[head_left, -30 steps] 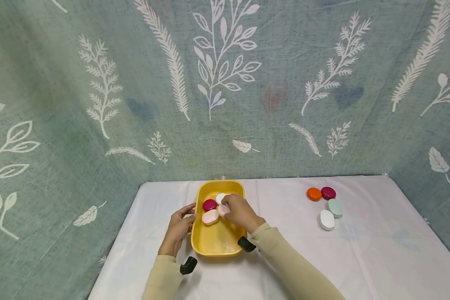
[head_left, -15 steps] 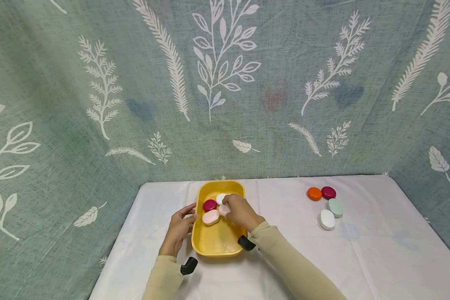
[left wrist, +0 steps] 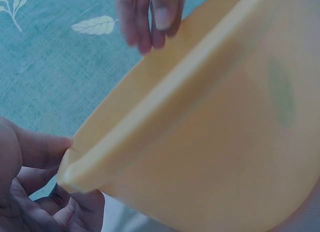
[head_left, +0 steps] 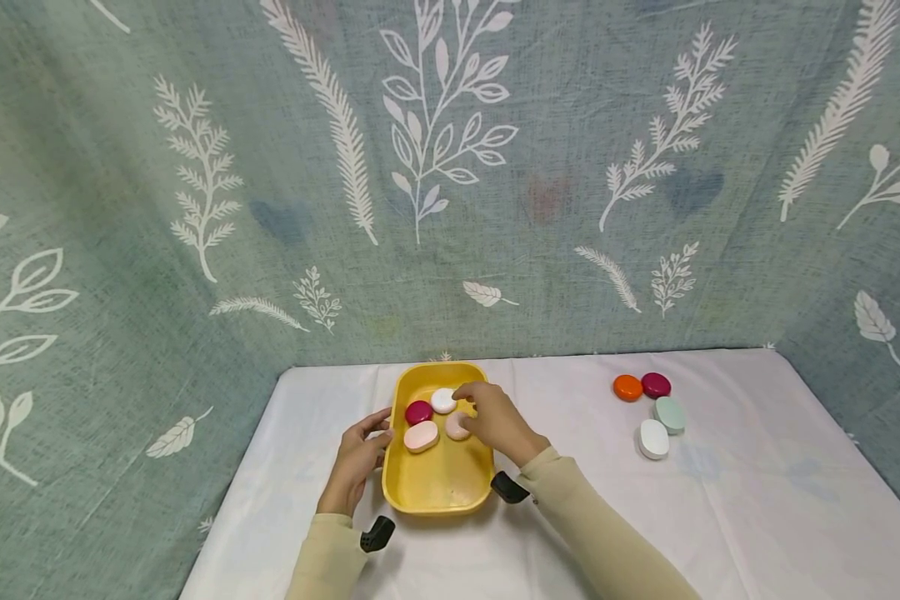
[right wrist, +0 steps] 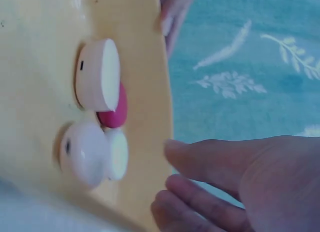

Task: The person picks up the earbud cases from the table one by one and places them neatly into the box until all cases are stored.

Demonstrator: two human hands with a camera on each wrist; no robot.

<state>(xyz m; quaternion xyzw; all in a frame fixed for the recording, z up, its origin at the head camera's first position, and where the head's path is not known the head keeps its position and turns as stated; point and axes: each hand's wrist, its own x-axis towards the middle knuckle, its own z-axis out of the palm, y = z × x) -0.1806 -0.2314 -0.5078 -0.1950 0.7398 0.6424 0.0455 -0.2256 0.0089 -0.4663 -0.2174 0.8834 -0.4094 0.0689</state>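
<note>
My left hand [head_left: 354,462] is at the left side of a yellow plastic tray [head_left: 435,500]; the left wrist view shows its thumb and fingers pinching the rim. Inside the tray lie a magenta soap bar [head_left: 418,412], a white soap bar [head_left: 443,400], a pale pink oval soap bar [head_left: 421,437] and a rounder pale pink soap bar [head_left: 457,427]. My right hand [head_left: 499,422] hovers over the tray's right side, close by the rounder pink soap. In the right wrist view, its thumb and fingers are apart from the soaps, with nothing between them.
On the white-covered table [head_left: 570,500], to the right, sit an orange soap [head_left: 627,387], a second magenta soap [head_left: 656,385], a pale green soap [head_left: 670,415] and another white soap [head_left: 653,439]. A green leaf-patterned curtain [head_left: 450,283] stands behind the table.
My right hand has let go of the rounder pink soap, which now rests in the tray slightly further right. That hand has lifted off and shifted right; the left hand stays put.
</note>
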